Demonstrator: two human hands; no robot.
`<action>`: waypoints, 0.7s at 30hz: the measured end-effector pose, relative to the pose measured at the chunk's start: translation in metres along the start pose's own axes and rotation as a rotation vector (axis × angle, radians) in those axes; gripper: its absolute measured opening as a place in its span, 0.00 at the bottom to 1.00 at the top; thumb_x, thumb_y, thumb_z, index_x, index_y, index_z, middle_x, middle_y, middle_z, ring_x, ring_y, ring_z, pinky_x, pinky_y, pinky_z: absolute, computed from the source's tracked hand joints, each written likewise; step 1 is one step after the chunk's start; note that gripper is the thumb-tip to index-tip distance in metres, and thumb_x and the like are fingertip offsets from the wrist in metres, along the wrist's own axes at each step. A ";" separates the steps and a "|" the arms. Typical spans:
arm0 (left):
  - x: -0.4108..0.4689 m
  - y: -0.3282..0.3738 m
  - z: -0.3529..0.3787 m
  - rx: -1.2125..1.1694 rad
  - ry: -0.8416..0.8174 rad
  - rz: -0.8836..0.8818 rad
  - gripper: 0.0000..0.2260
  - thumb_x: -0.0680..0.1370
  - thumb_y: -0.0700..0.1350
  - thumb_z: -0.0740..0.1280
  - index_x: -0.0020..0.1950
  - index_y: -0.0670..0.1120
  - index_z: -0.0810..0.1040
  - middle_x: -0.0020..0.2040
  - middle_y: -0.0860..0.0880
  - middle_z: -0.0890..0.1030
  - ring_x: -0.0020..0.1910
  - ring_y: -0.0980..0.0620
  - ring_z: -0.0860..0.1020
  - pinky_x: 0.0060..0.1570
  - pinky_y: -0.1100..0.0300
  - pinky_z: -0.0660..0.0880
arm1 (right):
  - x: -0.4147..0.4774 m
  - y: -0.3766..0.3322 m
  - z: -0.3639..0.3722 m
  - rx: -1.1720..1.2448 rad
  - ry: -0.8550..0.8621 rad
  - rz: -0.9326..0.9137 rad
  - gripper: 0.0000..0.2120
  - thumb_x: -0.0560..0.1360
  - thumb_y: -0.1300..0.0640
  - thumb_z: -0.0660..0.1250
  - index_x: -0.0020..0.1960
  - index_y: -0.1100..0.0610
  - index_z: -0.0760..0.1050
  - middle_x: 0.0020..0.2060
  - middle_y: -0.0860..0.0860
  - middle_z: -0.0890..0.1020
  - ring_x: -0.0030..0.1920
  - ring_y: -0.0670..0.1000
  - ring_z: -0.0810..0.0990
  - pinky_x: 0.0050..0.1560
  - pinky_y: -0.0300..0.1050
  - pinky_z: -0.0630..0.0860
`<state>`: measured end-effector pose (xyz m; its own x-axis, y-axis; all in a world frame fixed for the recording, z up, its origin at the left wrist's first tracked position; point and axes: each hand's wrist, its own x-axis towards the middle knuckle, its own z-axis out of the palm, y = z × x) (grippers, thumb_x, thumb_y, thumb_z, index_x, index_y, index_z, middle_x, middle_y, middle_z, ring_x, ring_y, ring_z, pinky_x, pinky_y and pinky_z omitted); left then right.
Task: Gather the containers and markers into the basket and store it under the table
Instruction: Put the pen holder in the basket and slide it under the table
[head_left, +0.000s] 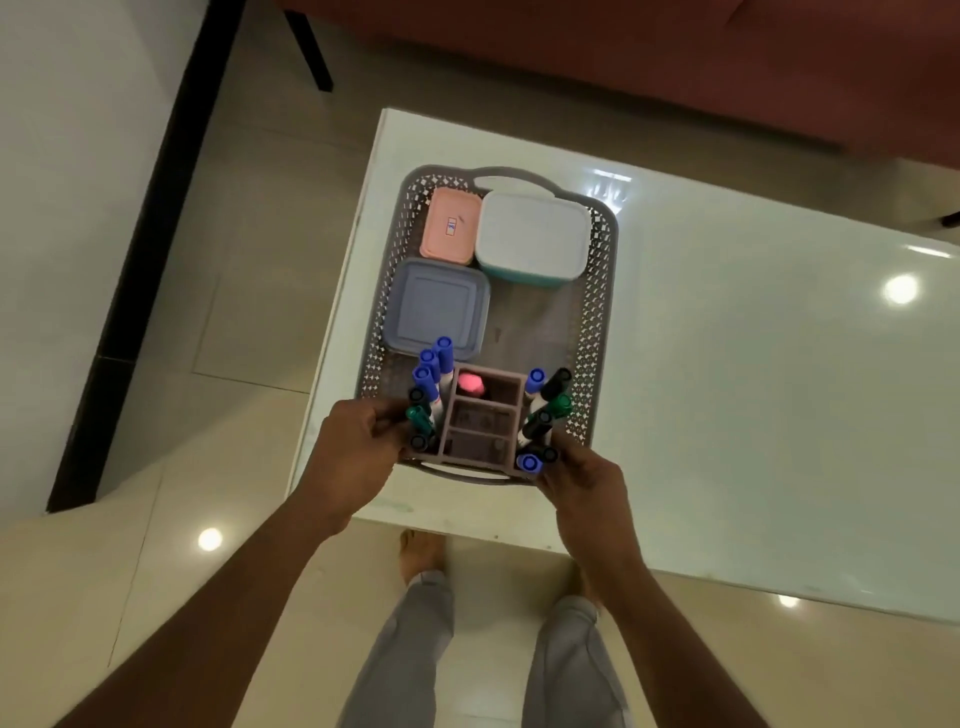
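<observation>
A grey perforated basket stands on the white table's near left corner. Inside it lie a pink lidded container, a white container with a teal base and a blue-grey square container. At the basket's near end is a pinkish marker organiser with blue, green and black markers standing at both sides. My left hand grips the organiser's left side. On its right side, my right hand holds it over the basket's near handle.
The glossy white table stretches to the right. Tiled floor lies left and below, with a dark skirting strip along the wall. A reddish sofa stands beyond the table. My legs and feet are under the table's near edge.
</observation>
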<state>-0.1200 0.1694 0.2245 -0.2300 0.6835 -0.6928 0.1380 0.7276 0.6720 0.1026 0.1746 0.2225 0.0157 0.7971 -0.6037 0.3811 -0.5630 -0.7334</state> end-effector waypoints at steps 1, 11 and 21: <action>0.004 -0.002 0.000 0.046 0.007 0.008 0.15 0.76 0.34 0.67 0.60 0.46 0.82 0.49 0.48 0.86 0.46 0.52 0.84 0.52 0.54 0.80 | 0.003 0.002 0.005 -0.021 0.013 -0.002 0.24 0.79 0.65 0.63 0.52 0.33 0.79 0.45 0.45 0.87 0.49 0.58 0.84 0.54 0.62 0.80; 0.018 -0.007 0.007 0.171 0.081 0.032 0.18 0.75 0.30 0.65 0.61 0.46 0.81 0.49 0.47 0.85 0.49 0.50 0.83 0.46 0.61 0.77 | 0.020 0.011 0.004 -0.131 0.023 -0.045 0.19 0.79 0.67 0.61 0.65 0.50 0.78 0.47 0.43 0.83 0.48 0.47 0.82 0.47 0.35 0.77; 0.021 0.005 0.004 0.114 0.164 0.055 0.16 0.80 0.33 0.59 0.61 0.46 0.80 0.47 0.49 0.84 0.44 0.54 0.82 0.37 0.67 0.74 | 0.035 0.003 -0.024 -0.172 0.131 -0.124 0.13 0.77 0.64 0.65 0.60 0.57 0.80 0.50 0.50 0.86 0.47 0.47 0.85 0.50 0.42 0.82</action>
<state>-0.1206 0.1878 0.2128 -0.3713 0.7103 -0.5980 0.2610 0.6979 0.6669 0.1260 0.2060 0.2068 0.0747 0.8854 -0.4587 0.5391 -0.4229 -0.7284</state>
